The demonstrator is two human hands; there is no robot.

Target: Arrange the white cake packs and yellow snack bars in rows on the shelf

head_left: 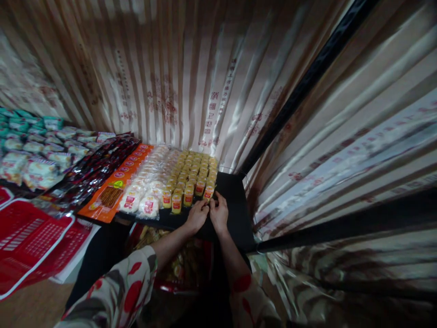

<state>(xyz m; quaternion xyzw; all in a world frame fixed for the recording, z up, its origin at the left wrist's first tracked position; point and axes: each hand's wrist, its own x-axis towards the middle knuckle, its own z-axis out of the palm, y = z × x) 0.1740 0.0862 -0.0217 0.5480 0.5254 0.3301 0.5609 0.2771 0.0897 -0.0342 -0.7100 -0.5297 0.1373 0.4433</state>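
Note:
Small yellow snack packets [194,171] with red labels stand in rows on a black shelf [230,191]. At the front right corner of these rows, both hands meet at one yellow snack packet [209,192]. My left hand [197,217] is closed at its lower left, thumb and fingers drawn together. On its right side, my right hand [219,212] has its fingers bent around the packet's lower edge. The hands partly hide the base of this packet. Left of the yellow rows lie white round packaged snacks [149,206] in clear wrappers.
An orange bag of stick snacks [111,196], dark shiny packets [99,168] and white-and-green packets [41,168] continue leftward. Red baskets [30,237] stand at the lower left. Below the shelf is a container of yellowish packets [184,262]. A printed curtain [191,91] and a black pole [290,109] border the shelf.

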